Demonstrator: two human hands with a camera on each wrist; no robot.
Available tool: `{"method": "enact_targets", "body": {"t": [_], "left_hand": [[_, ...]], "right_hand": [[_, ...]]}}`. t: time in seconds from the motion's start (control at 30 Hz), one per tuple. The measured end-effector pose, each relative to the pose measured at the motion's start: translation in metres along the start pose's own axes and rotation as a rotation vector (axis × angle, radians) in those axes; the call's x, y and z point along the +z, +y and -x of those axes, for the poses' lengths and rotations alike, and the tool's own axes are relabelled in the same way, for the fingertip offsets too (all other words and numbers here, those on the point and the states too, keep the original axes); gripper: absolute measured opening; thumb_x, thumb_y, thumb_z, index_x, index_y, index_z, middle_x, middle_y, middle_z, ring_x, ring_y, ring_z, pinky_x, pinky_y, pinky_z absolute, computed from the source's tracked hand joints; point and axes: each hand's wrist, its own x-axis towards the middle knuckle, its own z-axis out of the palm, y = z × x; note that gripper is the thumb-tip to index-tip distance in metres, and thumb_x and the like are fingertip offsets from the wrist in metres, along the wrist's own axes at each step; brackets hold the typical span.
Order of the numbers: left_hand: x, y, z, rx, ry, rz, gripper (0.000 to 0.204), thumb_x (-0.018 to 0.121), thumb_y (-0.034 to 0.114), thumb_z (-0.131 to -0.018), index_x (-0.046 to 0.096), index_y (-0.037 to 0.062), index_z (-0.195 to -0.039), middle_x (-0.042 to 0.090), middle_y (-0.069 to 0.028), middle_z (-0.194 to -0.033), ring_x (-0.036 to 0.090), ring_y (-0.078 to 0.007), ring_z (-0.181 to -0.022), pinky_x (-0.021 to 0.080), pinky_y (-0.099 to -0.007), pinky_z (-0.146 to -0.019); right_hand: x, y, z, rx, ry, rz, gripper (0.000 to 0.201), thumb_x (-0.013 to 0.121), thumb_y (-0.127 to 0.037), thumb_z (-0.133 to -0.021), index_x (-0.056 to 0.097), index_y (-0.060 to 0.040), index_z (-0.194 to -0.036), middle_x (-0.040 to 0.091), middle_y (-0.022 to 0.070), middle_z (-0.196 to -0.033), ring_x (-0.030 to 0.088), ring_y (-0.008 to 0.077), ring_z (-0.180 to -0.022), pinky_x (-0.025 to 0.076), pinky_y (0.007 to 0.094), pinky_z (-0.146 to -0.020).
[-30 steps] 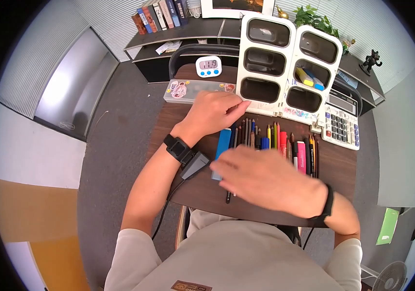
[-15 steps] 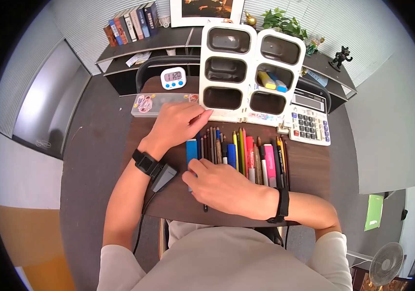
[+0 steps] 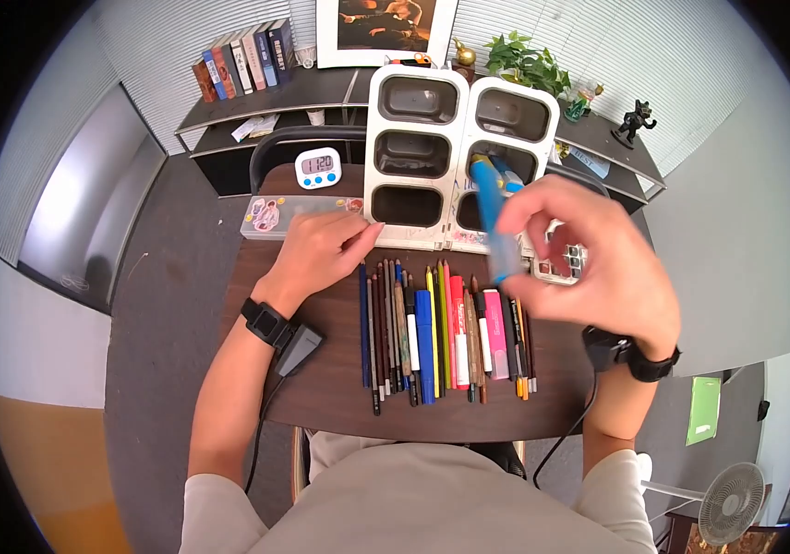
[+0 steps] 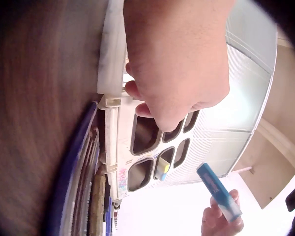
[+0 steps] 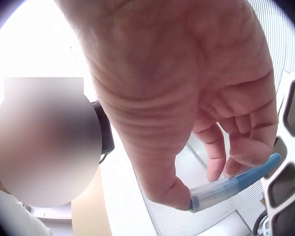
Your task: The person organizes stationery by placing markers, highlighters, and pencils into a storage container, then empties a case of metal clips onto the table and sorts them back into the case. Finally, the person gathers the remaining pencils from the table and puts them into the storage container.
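My right hand (image 3: 598, 258) pinches a blue highlighter (image 3: 490, 217) between thumb and fingers, raised in front of the white organizer (image 3: 453, 245). In the right wrist view the highlighter (image 5: 231, 188) lies between the thumb tip and the fingertips. My left hand (image 3: 319, 257) rests at the organizer's lower left corner, its fingers bent; in the left wrist view the left hand (image 4: 179, 64) is against the frame. Yellow and blue highlighters (image 4: 162, 167) stand in one compartment. A row of pencils, pens and markers, with a pink highlighter (image 3: 496, 337), lies on the table below.
A digital timer (image 3: 319, 168) and a long translucent case (image 3: 265, 216) with stickers are at the back left of the table (image 3: 321, 388). A calculator (image 3: 556, 268) is partly behind my right hand. Behind stands a shelf (image 3: 321, 88) with books, a plant and a black figurine.
My right hand has picked up the blue highlighter from the left end of the row and moved it up and to the right. My left hand stays at the organizer's corner.
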Motion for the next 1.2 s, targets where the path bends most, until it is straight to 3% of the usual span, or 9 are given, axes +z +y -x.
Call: {"method": "enact_targets", "body": {"t": [0.1,0.2,0.5,0.57,0.8,0.9,0.97,1.07,1.2], "left_hand": [[-0.001,0.003,-0.001,-0.009,-0.019,-0.006,0.024,0.075,0.011,-0.096,0.067,0.0022,-0.075,0.059,-0.0110,-0.062,0.056,-0.0267,-0.052,0.042,-0.0390,-0.050],[0.001,0.001,0.000,0.001,-0.027,-0.003,0.025,0.075,0.011,-0.096,0.067,0.0023,-0.075,0.058,-0.0110,-0.062,0.056,-0.0267,-0.052,0.042,-0.0389,-0.050],[0.001,0.001,0.000,0.003,-0.030,0.007,0.024,0.076,0.010,-0.095,0.066,0.0016,-0.075,0.059,-0.0111,-0.062,0.056,-0.0263,-0.052,0.042,-0.0386,-0.050],[0.000,0.002,-0.001,0.002,-0.032,0.012,0.024,0.076,0.010,-0.096,0.066,0.0014,-0.075,0.059,-0.0111,-0.063,0.056,-0.0262,-0.052,0.042,-0.0386,-0.051],[0.000,0.002,0.000,-0.005,-0.037,-0.007,0.025,0.075,0.011,-0.097,0.067,0.0008,-0.076,0.059,-0.0117,-0.063,0.057,-0.0263,-0.052,0.042,-0.0386,-0.051],[0.000,0.001,0.000,-0.012,-0.044,-0.003,0.024,0.075,0.011,-0.097,0.067,0.0007,-0.076,0.060,-0.0117,-0.062,0.057,-0.0261,-0.052,0.042,-0.0386,-0.051],[0.001,0.001,0.001,-0.012,-0.048,0.003,0.024,0.075,0.011,-0.097,0.067,0.0009,-0.076,0.059,-0.0116,-0.062,0.057,-0.0259,-0.052,0.042,-0.0387,-0.051],[0.001,0.001,0.000,-0.005,-0.045,0.000,0.024,0.075,0.011,-0.097,0.067,0.0012,-0.076,0.059,-0.0114,-0.062,0.057,-0.0259,-0.052,0.042,-0.0387,-0.051],[-0.002,0.003,-0.001,0.014,-0.040,-0.020,0.025,0.075,0.012,-0.097,0.067,0.0018,-0.076,0.058,-0.0111,-0.061,0.056,-0.0263,-0.051,0.041,-0.0388,-0.050]], "right_hand": [[-0.017,0.019,-0.002,0.197,0.018,-0.015,0.032,0.081,-0.011,-0.080,0.070,-0.0025,-0.109,0.058,-0.0012,-0.078,0.054,0.0059,-0.070,0.046,0.0239,-0.058],[-0.020,0.042,-0.008,0.234,0.022,-0.005,0.031,0.080,-0.013,-0.083,0.071,-0.0020,-0.111,0.056,-0.0019,-0.077,0.053,0.0056,-0.070,0.045,0.0238,-0.060],[-0.020,0.079,-0.023,0.298,0.033,-0.110,0.032,0.078,-0.015,-0.089,0.075,-0.0023,-0.118,0.065,-0.0027,-0.085,0.053,0.0056,-0.073,0.048,0.0253,-0.068],[-0.021,0.076,-0.024,0.323,0.057,0.027,0.031,0.076,-0.014,-0.090,0.076,-0.0045,-0.120,0.065,-0.0007,-0.084,0.053,0.0067,-0.073,0.048,0.0265,-0.067],[-0.012,0.075,-0.026,0.141,0.185,0.237,0.026,0.075,-0.009,-0.093,0.078,-0.0061,-0.118,0.067,-0.0019,-0.093,0.047,0.0068,-0.071,0.045,0.0262,-0.065],[-0.008,0.083,-0.029,0.067,0.188,0.350,0.028,0.077,-0.013,-0.093,0.078,-0.0059,-0.119,0.069,0.0004,-0.095,0.049,0.0116,-0.071,0.047,0.0291,-0.067],[-0.005,0.083,-0.029,0.082,0.216,0.457,0.028,0.077,-0.018,-0.091,0.078,-0.0036,-0.115,0.074,0.0129,-0.102,0.069,0.0283,-0.084,0.055,0.0376,-0.079],[-0.001,0.090,-0.028,0.055,0.252,0.578,0.028,0.078,-0.021,-0.093,0.079,-0.0051,-0.116,0.076,0.0115,-0.101,0.061,0.0232,-0.071,0.053,0.0379,-0.071],[0.008,0.084,-0.031,0.067,0.264,0.629,0.027,0.077,-0.023,-0.094,0.080,-0.0061,-0.115,0.078,0.0138,-0.097,0.067,0.0269,-0.071,0.055,0.0389,-0.071]]}}
